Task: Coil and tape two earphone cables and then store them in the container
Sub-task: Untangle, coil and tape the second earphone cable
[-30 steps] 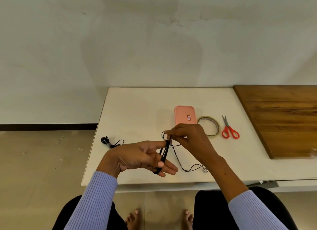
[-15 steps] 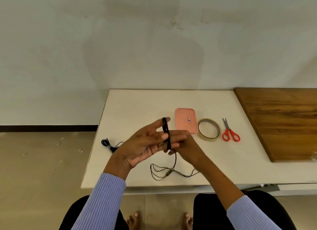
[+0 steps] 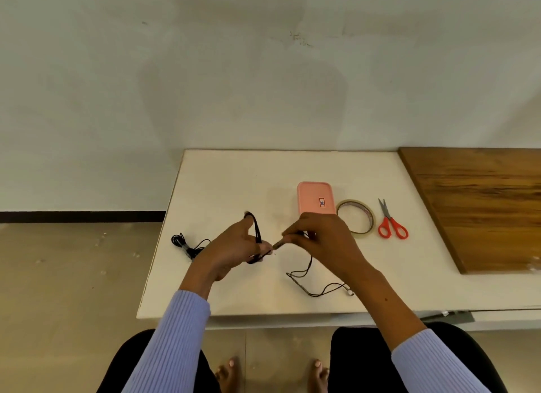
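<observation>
Left hand (image 3: 234,246) holds black earphone cable (image 3: 258,231) looped around its fingers; right hand (image 3: 319,234) pinches the strand, hiding the pink container's (image 3: 314,196) near edge. Its label is unreadable.

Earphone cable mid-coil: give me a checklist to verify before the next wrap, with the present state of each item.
1. Coil held on left hand: ok, loops around its fingers.
2. Right hand grip on earphone cable: ok, pinched near the coil.
3. Free tail untangled: ok, it lies loose on the white table.
4. Tape roll and scissors within reach: ok.
5. Pink container open: not ok, it appears closed.
6. Second earphone cable taped: cannot tell.
</observation>
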